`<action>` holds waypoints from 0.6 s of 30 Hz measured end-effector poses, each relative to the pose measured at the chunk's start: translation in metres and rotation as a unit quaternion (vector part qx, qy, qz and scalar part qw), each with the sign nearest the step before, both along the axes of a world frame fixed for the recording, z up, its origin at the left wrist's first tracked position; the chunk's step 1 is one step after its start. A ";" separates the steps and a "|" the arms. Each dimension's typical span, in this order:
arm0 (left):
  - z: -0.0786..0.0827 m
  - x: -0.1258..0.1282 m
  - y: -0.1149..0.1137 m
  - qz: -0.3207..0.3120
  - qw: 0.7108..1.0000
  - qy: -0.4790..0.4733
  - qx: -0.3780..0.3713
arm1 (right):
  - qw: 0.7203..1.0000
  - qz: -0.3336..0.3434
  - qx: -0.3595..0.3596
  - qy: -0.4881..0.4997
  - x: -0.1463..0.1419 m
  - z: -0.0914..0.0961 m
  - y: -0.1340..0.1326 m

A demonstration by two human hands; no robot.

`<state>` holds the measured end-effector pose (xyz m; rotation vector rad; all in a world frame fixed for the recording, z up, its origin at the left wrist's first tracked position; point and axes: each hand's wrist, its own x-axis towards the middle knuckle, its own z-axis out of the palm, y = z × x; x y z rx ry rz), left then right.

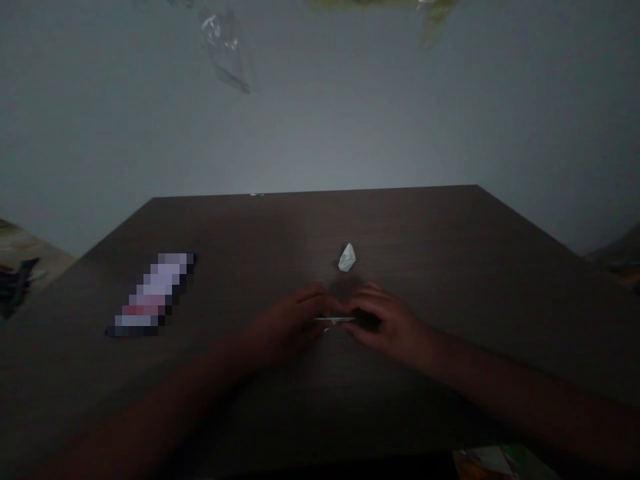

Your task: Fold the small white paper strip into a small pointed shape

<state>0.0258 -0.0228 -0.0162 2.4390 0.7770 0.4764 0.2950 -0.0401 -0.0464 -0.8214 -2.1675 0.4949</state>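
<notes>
Close together over the middle of the table, my left hand [303, 317] and my right hand [385, 317] hold a thin white piece of paper [335, 319] between them. It is seen nearly edge-on, so its shape is hard to make out. The fingers of both hands are bent and closed about its two ends, with the fingertips almost meeting behind it. Just beyond my hands lies a small folded or crumpled white paper piece [347, 257], touched by neither hand.
A phone [155, 290] with a blurred-out screen lies at the left of the dark wooden table [425, 233]. Behind the table's far edge rises a pale wall [350, 133] with clear plastic [225, 50] on it. A colourful printed item [493, 463] shows below the near edge.
</notes>
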 end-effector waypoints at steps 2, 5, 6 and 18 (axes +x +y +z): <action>0.004 -0.002 -0.003 -0.021 0.999 -0.003 0.031 | 0.997 0.033 0.044 0.051 0.000 0.008 -0.004; 0.009 -0.001 -0.005 -0.030 0.992 0.011 0.121 | 0.989 0.058 0.124 0.053 0.002 0.020 -0.011; 0.010 0.000 -0.004 -0.027 0.988 0.027 0.148 | 0.988 0.055 0.145 0.026 0.003 0.022 -0.013; 0.008 0.001 0.001 -0.019 0.991 0.064 0.114 | 0.975 0.056 0.047 -0.209 0.002 0.015 -0.017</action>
